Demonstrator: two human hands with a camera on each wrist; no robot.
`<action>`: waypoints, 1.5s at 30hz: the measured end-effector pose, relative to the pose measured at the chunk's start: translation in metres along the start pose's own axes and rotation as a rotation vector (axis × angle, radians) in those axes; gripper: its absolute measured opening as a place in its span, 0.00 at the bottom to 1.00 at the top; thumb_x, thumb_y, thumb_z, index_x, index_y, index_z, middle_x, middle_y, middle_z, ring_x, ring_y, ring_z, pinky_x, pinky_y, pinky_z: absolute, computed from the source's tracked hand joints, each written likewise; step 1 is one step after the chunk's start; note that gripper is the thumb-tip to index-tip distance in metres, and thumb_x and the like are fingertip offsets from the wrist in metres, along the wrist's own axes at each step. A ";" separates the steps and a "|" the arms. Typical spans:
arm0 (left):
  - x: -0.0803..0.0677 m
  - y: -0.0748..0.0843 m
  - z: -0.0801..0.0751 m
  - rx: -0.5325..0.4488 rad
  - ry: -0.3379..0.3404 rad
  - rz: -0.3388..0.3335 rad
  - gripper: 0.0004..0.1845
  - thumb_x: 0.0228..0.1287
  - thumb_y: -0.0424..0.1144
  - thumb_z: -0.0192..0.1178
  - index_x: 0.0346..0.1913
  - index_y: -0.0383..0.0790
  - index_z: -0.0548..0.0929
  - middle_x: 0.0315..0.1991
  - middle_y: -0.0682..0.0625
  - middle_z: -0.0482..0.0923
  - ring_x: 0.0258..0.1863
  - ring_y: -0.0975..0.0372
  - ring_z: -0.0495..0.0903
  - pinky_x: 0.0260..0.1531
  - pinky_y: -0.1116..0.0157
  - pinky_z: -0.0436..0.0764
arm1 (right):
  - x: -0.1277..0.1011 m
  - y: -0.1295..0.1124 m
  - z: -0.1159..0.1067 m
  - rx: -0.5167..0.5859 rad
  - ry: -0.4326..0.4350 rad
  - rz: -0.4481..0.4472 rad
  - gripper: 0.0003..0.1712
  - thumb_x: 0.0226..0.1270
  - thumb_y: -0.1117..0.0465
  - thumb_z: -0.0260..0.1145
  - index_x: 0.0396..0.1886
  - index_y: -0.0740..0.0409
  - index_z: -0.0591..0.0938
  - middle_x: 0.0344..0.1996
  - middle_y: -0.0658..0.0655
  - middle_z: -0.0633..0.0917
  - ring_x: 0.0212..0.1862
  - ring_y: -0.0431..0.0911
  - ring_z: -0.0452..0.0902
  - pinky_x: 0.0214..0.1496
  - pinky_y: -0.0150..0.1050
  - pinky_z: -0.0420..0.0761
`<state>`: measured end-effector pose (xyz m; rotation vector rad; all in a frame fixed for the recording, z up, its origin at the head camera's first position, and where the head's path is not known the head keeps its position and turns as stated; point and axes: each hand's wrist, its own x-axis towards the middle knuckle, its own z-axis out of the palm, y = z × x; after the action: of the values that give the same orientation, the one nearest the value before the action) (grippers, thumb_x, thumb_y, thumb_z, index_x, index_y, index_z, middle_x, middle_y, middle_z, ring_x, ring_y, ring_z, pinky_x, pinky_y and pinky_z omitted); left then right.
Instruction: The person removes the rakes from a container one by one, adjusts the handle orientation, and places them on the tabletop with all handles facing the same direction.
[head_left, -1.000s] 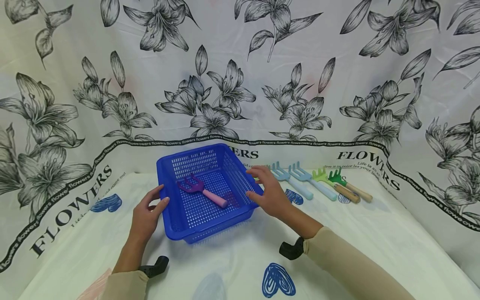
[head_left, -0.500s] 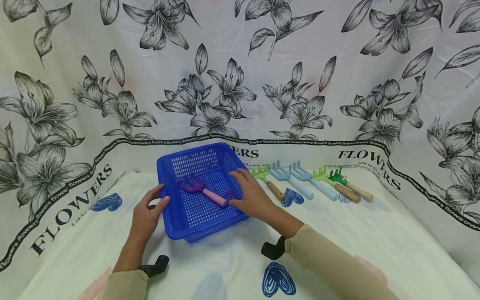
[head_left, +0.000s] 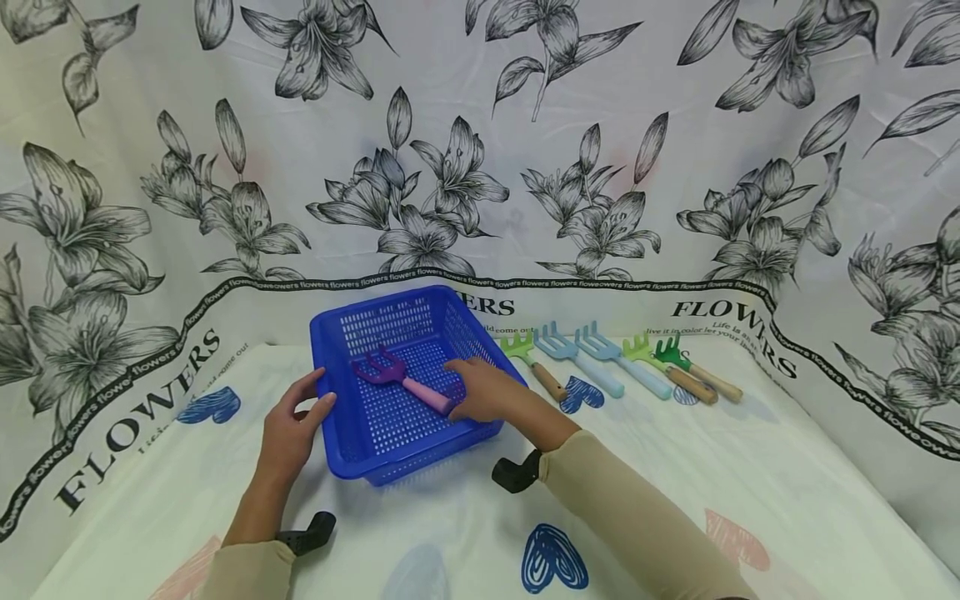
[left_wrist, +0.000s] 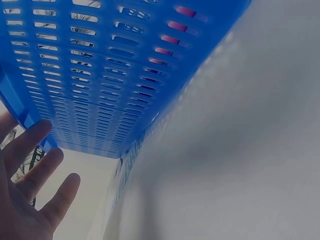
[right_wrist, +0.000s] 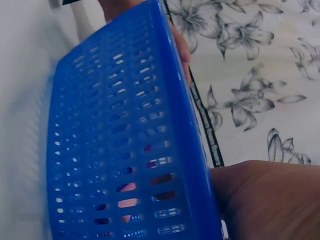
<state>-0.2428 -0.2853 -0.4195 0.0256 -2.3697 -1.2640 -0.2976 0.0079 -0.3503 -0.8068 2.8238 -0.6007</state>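
Currently, left grip (head_left: 288, 432): spread apart, touching the rim of the blue basket (head_left: 405, 457).
Right grip (head_left: 483, 392): apart, at the purple fork (head_left: 408, 383)'s pink end; contact unclear.

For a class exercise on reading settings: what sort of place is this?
Probably an indoor tabletop staged for a demonstration, not a garden: a flower-printed cloth hangs behind, a white heart-printed cloth covers the surface, and small garden rakes lie in a row beside a blue basket.
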 end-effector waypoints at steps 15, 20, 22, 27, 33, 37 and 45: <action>0.000 -0.001 0.000 -0.015 -0.001 -0.012 0.30 0.72 0.53 0.54 0.72 0.47 0.66 0.62 0.39 0.73 0.61 0.49 0.70 0.51 0.59 0.73 | 0.031 0.010 0.007 0.198 -0.312 -0.096 0.44 0.58 0.55 0.74 0.73 0.43 0.65 0.67 0.53 0.71 0.69 0.52 0.63 0.68 0.53 0.64; 0.001 0.000 0.001 -0.015 -0.002 -0.014 0.30 0.72 0.52 0.54 0.72 0.46 0.66 0.62 0.39 0.73 0.62 0.48 0.70 0.53 0.53 0.73 | 0.034 0.013 0.009 0.215 -0.378 -0.089 0.41 0.61 0.56 0.72 0.73 0.43 0.66 0.68 0.53 0.70 0.70 0.52 0.61 0.69 0.53 0.63; 0.001 0.000 0.001 -0.021 -0.003 -0.017 0.30 0.72 0.52 0.54 0.72 0.46 0.66 0.62 0.39 0.72 0.62 0.48 0.70 0.54 0.51 0.73 | 0.035 0.014 0.010 0.211 -0.396 -0.088 0.40 0.62 0.56 0.71 0.73 0.43 0.66 0.68 0.53 0.69 0.70 0.52 0.59 0.69 0.52 0.62; 0.001 0.000 0.001 -0.029 -0.002 -0.015 0.31 0.72 0.53 0.53 0.72 0.46 0.65 0.63 0.39 0.72 0.62 0.48 0.69 0.55 0.48 0.72 | 0.039 0.015 0.013 0.221 -0.420 -0.109 0.40 0.62 0.55 0.71 0.73 0.47 0.66 0.66 0.52 0.72 0.69 0.50 0.63 0.69 0.50 0.63; 0.000 -0.001 0.001 -0.020 -0.004 -0.013 0.30 0.72 0.53 0.53 0.72 0.46 0.65 0.62 0.39 0.72 0.62 0.48 0.69 0.55 0.50 0.72 | 0.040 0.015 0.014 0.240 -0.445 -0.132 0.34 0.63 0.55 0.69 0.69 0.51 0.71 0.58 0.53 0.79 0.62 0.47 0.70 0.66 0.49 0.68; 0.000 -0.001 0.001 -0.027 -0.002 -0.015 0.30 0.72 0.52 0.53 0.72 0.45 0.65 0.63 0.39 0.72 0.62 0.48 0.69 0.55 0.50 0.72 | 0.040 0.015 0.014 0.227 -0.467 -0.135 0.31 0.66 0.55 0.67 0.68 0.49 0.73 0.56 0.52 0.81 0.63 0.48 0.69 0.66 0.50 0.67; 0.001 -0.002 0.002 -0.027 0.001 -0.017 0.31 0.72 0.53 0.54 0.72 0.45 0.65 0.63 0.38 0.71 0.63 0.47 0.69 0.56 0.48 0.72 | 0.039 0.015 0.014 0.169 -0.471 -0.145 0.31 0.66 0.50 0.65 0.69 0.47 0.72 0.61 0.50 0.77 0.66 0.47 0.67 0.68 0.50 0.65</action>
<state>-0.2445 -0.2849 -0.4214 0.0388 -2.3559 -1.3031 -0.3339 -0.0059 -0.3700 -0.9769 2.2742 -0.5700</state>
